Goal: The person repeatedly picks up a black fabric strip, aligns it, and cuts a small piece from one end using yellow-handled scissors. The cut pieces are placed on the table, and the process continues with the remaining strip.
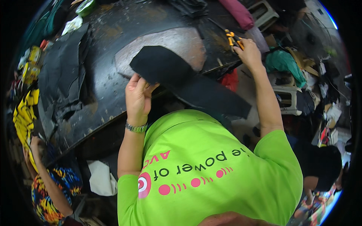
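Between the thumb and fingers of my left hand (139,92) is the near edge of a black sheet of material (162,66). Its wide end lies over a worn, pale brownish slab (181,41) on the table, and a long strip of it hangs past the table edge across my front. To the right, my right hand (249,54) closes on the handles of scissors (230,37) with yellow-and-black grips. Their long thin dark blades point toward the far left, over the table's right end. My fingertips there are partly hidden.
The dark, scuffed table (102,94) carries black sheets (62,75) at the left and a maroon roll (237,13) at the far right. A co-worker's arm (52,180) handles yellow material (26,116) at lower left. Stools (288,100), a green bag (284,66) and clutter fill the right.
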Demonstrator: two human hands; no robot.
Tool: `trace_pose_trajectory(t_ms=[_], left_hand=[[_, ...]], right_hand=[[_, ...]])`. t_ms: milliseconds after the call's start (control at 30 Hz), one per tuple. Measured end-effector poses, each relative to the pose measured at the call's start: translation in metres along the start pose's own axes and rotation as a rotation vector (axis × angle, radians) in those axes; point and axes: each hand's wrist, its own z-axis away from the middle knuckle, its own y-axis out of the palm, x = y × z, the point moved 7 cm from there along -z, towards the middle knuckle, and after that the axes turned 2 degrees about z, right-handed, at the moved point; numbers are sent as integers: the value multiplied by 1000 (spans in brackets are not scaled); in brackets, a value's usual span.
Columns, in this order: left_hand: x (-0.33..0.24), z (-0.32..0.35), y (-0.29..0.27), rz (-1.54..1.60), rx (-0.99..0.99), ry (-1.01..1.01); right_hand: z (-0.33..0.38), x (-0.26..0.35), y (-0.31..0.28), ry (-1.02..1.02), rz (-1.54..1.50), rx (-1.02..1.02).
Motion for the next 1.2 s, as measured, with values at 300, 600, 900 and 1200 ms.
trace_pose_trajectory(t_ms=[300,600,900,1200], left_hand=[[-11,6,-7,154,10,53],[-19,3,5,139,3,97],[-19,-6,29,119,-71,66],[-18,1,23,125,-82,63]], right_hand=[[-22,-30,29,92,-137,201],[31,7,-31,115,-1274,624],[153,140,-14,-111,-1653,1461],[177,167,25,13,-1822,1725]])
